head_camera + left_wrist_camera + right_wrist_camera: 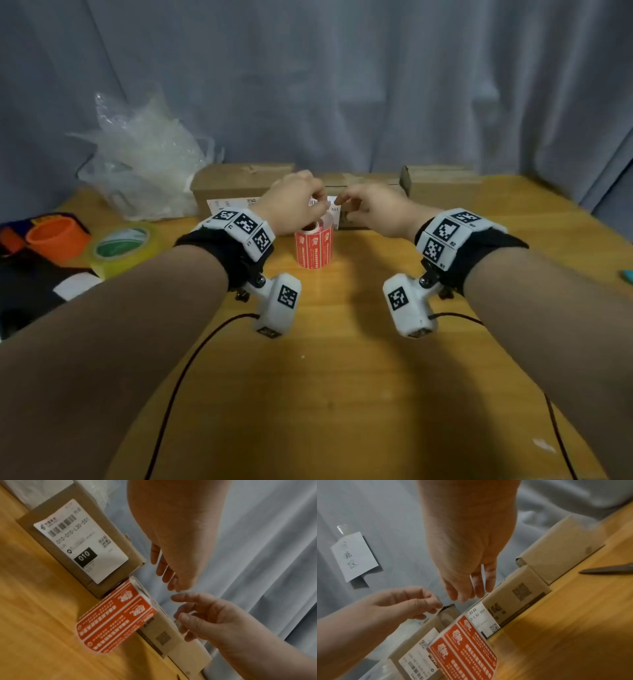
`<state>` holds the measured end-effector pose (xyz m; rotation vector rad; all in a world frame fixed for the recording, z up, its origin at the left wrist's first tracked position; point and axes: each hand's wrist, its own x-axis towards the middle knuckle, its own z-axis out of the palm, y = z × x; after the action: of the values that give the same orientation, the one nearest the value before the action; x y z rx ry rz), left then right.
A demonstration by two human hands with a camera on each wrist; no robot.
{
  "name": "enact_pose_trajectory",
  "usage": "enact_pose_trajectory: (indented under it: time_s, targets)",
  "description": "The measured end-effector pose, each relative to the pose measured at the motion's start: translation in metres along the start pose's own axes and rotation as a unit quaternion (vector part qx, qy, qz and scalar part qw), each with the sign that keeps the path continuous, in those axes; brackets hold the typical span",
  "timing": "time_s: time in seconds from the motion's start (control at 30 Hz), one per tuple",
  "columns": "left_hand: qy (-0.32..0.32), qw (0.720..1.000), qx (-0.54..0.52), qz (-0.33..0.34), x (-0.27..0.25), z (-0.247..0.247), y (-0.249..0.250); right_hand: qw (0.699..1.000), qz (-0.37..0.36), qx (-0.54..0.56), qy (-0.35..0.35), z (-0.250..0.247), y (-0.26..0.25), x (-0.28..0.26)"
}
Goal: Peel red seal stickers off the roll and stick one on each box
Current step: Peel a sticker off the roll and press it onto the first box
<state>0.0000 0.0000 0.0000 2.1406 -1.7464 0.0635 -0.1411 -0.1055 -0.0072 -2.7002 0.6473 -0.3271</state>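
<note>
Red sticker roll [314, 247] upright beneath both hands' grip.

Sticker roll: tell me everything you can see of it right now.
The sticker roll stands upright on the wooden table, just in front of the middle cardboard box. Its wound surface shows red rectangular stickers with white print on pale backing; the hollow core faces up. The left hand hovers at its top rim, fingers curled; contact is unclear. The right hand is nearby, apart from it.
</note>
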Motion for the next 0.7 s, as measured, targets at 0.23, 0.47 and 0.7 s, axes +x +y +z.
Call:
enact_pose_trajectory:
  time_s: [0.23, 0.47, 0.7]
  targets:
    - [-0.066, 0.997, -0.014, -0.03, -0.009, 0.022, -0.008, 0.999, -0.017, 0.017, -0.036, 0.026, 0.008, 0.012]
    - [-0.041, 0.998, -0.03, -0.028, -0.009, 0.03, -0.008, 0.997, 0.001, 0.068, 0.029, 0.034, 0.02, 0.007]
    - [-0.026, 0.995, -0.091, -0.045, -0.01, 0.033, -0.003, 0.984, 0.01, 0.166, 0.066, 0.039, 0.025, -0.006]
